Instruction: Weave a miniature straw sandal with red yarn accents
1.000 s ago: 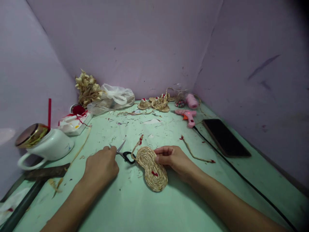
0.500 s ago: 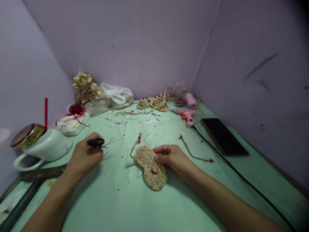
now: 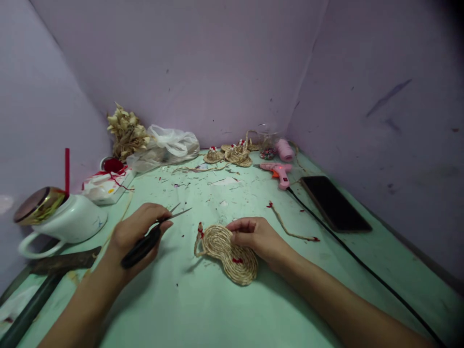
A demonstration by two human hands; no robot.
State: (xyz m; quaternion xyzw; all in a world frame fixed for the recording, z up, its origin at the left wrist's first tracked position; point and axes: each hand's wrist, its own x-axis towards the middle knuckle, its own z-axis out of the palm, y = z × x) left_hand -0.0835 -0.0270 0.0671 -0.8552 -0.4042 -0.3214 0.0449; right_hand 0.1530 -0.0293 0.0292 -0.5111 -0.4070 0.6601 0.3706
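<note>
My left hand (image 3: 139, 241) grips black-handled scissors (image 3: 143, 249), whose two slim blades stand apart and point right. To their right, my right hand (image 3: 255, 239) pinches the edge of a woven straw sole (image 3: 228, 253) shaped like a figure eight. A bit of red yarn shows on the sole's near lobe. From its left side a loose cord end (image 3: 199, 234) curls upward, tied with red yarn at the tip. The blades and the cord do not touch. A separate short cord (image 3: 292, 227) with red-tied ends lies right of my right hand.
A pink glue gun (image 3: 277, 171) with a black cable lies beside a dark phone (image 3: 331, 203). At the back are small straw slippers (image 3: 237, 154), a plastic bag (image 3: 170, 145) and pink thread (image 3: 285, 151). A white mug (image 3: 74, 217) and a hammer (image 3: 65, 261) are at left.
My left hand has brought the scissors right and turned the blades toward the sole. The sole has tilted slightly in my right hand, its cord end shifting left and down.
</note>
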